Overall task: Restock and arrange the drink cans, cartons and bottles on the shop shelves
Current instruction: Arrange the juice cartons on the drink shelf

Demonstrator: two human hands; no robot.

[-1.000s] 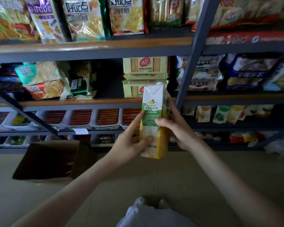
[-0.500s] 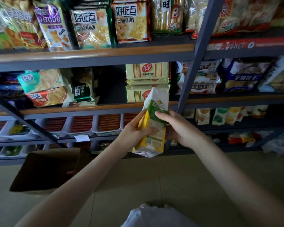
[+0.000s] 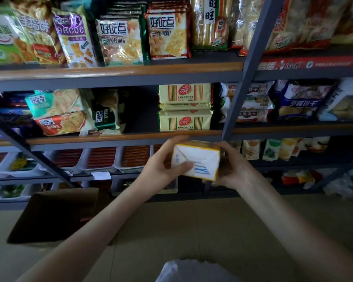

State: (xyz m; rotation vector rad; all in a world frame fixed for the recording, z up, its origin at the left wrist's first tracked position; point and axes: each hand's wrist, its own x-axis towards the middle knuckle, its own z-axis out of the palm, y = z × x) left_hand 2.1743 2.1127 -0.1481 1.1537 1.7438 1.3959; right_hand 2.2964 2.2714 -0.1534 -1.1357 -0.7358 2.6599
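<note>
I hold a yellow and white juice carton (image 3: pixel 200 157) in both hands, just below the middle shelf's front edge (image 3: pixel 122 138). It is tipped over so its white folded bottom faces me. My left hand (image 3: pixel 161 167) grips its left side with the thumb across the bottom face. My right hand (image 3: pixel 230 167) wraps the right side from behind. The carton's top and printed front are hidden. Straight above it lies a dark gap (image 3: pixel 141 110) on the middle shelf, between snack bags and stacked cracker packs (image 3: pixel 184 107).
A grey shelf upright (image 3: pixel 238 94) slants just right of the carton. Biscuit bags (image 3: pixel 120 41) fill the top shelf. White trays (image 3: pixel 100 159) line the lower shelf. A brown cardboard box (image 3: pixel 55 214) stands on the floor at the left.
The carton has gone from upright to tipped forward, so its bottom now faces me. Both hands kept hold and moved slightly right. My view has closed in on the shelves.
</note>
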